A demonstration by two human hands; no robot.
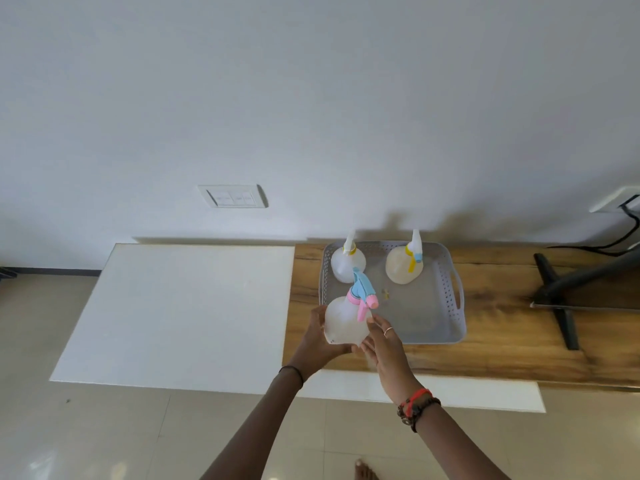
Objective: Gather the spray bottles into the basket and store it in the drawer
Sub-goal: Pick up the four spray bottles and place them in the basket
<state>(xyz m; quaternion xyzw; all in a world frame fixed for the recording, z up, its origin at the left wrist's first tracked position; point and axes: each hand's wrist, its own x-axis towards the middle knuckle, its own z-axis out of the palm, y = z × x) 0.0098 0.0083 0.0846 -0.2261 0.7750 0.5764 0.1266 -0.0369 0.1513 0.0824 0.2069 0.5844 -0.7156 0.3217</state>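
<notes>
A person stands at a wooden table point(519, 355) and holds a clear spray bottle point(343, 323) with a blue and pink top. The left hand point(320, 337) wraps its fingers round the fat part of the bottle from the side and below. The right hand point(384, 344) has its fingers out almost straight and lays them on the bottle's other side. The bottle is up in the air, tipped a little, just by the near left corner of the grey basket point(458, 306). Inside the basket, at the back, two more bottles stand up: one with a yellow ring point(347, 263) and one with a yellow trigger point(401, 268). A white cabinet top point(173, 306) sits left of the table.
</notes>
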